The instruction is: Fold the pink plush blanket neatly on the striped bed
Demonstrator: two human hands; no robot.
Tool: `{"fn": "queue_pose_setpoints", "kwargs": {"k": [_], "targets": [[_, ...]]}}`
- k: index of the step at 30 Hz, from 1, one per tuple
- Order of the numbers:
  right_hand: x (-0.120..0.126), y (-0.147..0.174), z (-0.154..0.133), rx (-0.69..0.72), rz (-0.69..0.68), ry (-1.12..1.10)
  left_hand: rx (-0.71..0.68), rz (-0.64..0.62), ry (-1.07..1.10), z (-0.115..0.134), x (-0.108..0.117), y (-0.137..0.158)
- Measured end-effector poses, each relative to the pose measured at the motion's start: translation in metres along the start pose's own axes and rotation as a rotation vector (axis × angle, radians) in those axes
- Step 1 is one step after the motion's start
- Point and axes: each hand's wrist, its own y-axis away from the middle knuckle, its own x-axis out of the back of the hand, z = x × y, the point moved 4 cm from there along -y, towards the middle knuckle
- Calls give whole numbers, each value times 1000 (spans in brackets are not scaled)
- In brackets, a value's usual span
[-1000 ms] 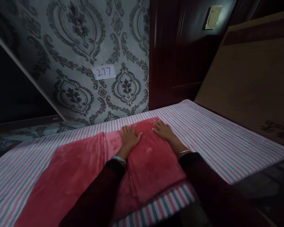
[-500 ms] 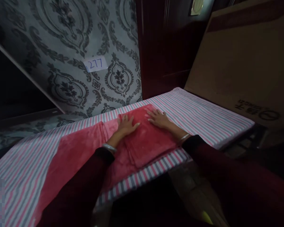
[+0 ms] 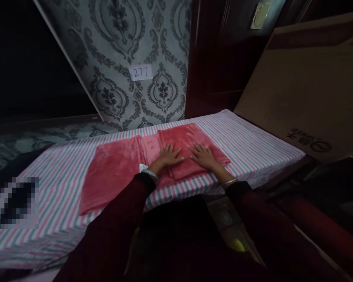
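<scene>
A red plush blanket [image 3: 114,172] lies on a striped cloth [image 3: 250,145], its left and right sides folded inward with a lighter pink strip between them. My left hand [image 3: 167,157] rests flat with fingers spread near the inner edge of the right folded part. Beside it, my right hand [image 3: 203,156] lies palm down on the same folded part, fingers apart. Neither hand grasps the fabric. A small white patch, perhaps a label, shows by my left wrist.
The striped cloth covers a table against a patterned wall [image 3: 163,92], which bears a paper marked 277 [image 3: 141,72]. A large cardboard box [image 3: 312,86] leans at the right, beside a dark red door [image 3: 214,66]. A dark panel [image 3: 38,66] stands at the left.
Both hands have slid over the folded part toward the near edge, staying flat. The view has shifted, showing more of the table's left side and the whole left folded part.
</scene>
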Motion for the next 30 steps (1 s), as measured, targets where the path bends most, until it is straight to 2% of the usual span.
{"fn": "queue_pose_setpoints", "kwargs": {"k": [2, 4, 6, 8, 10, 13, 18, 21, 24, 27, 30], "targets": [[2, 10, -16, -9, 7, -32, 11, 35, 25, 7, 4, 16], [-2, 23, -36, 29, 41, -46, -14, 154, 8, 14, -1, 35], [-11, 34, -55, 66, 72, -26, -37, 212, -14, 19, -16, 51], [-20, 42, -67, 72, 110, 1, -27, 201, -16, 17, -33, 61], [-25, 46, -72, 69, 148, 13, -7, 188, -3, 14, -45, 64], [-25, 48, -72, 71, 149, 10, 1, 206, 7, 12, -49, 65], [-5, 31, -72, 88, 98, -63, -3, 240, 41, 10, -43, 70], [11, 14, -80, 147, 162, -124, -24, 201, 137, -1, -29, 70], [7, 3, -95, 168, 160, -117, -10, 253, 194, -20, 4, 58], [-12, 3, -112, 221, 81, -87, 16, 325, 176, -35, 39, 28], [-24, 9, -120, 264, 65, -90, 12, 316, 150, -44, 55, -15]]}}
